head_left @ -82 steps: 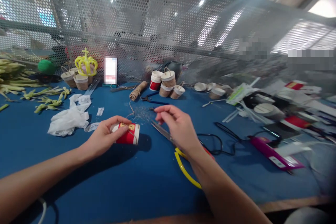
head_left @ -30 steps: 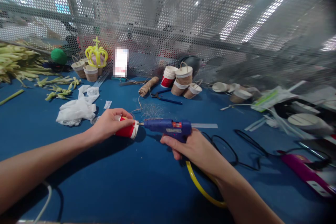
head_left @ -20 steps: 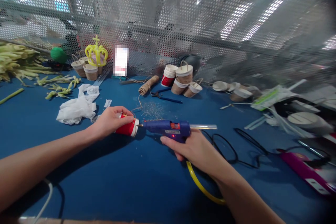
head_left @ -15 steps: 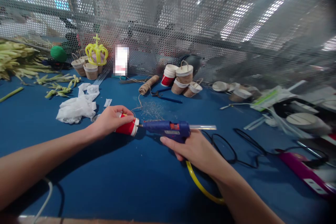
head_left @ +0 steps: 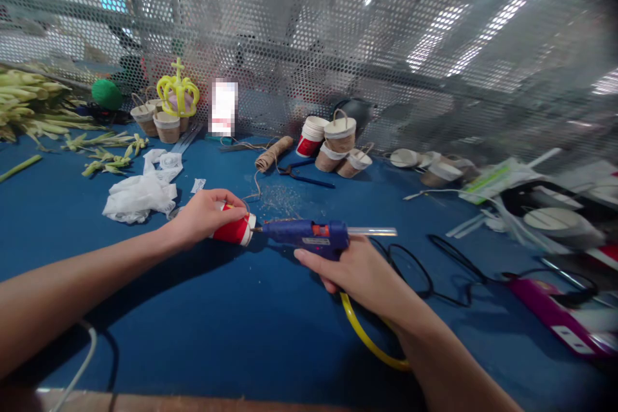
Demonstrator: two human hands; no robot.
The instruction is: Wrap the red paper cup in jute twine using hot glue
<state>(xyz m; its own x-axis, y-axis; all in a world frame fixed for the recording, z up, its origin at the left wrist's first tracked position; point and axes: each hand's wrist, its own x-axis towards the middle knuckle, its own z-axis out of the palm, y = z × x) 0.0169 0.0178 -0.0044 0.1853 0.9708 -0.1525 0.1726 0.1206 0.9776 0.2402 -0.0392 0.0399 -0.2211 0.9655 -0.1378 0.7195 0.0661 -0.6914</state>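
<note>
A red paper cup (head_left: 235, 232) with a white rim lies on its side in my left hand (head_left: 205, 217), fingers closed around it. Twine runs from the cup's rim back to a twine roll (head_left: 274, 154). My right hand (head_left: 360, 270) grips a blue hot glue gun (head_left: 304, 234), a clear glue stick jutting from its rear. The gun's nozzle points left and meets the cup near its rim; whether glue is coming out I cannot make out.
Dark-handled pliers (head_left: 309, 179) lie behind the gun. Twine-wrapped cups (head_left: 339, 135) stand beside stacked red cups (head_left: 310, 137). Crumpled white material (head_left: 140, 198) sits left. A purple power strip (head_left: 555, 318) and black cable (head_left: 415, 270) are right. Perforated metal panel (head_left: 290, 32) backs the table.
Almost nothing differs. The view has shifted slightly; both hands keep hold of the cup and the glue gun, with the nozzle still at the rim.
</note>
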